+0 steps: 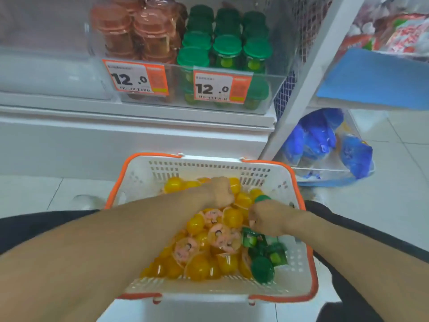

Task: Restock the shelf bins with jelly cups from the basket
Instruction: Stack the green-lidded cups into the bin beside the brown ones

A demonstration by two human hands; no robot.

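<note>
A white basket with an orange rim [311, 252] sits in front of me, full of yellow jelly cups [199, 266], with several green jelly cups [263, 268] on its right side. My left hand [221, 191] reaches into the far part of the pile, its fingers curled down around a yellow cup. Near the basket's right wall, my right hand [264, 216] grips a green-lidded cup [262, 198] that pokes out above its fingers. On the shelf above stand a clear bin of green-lidded cups [228, 49] and a bin of reddish cups [144, 36].
Two orange price tags [135, 76] reading 12.0 hang on the bin fronts. A white shelf ledge [139, 117] runs between bins and basket. To the right stand a white slanted rack post [308, 73], blue packets [325, 140] low down, and a blue board [380, 77].
</note>
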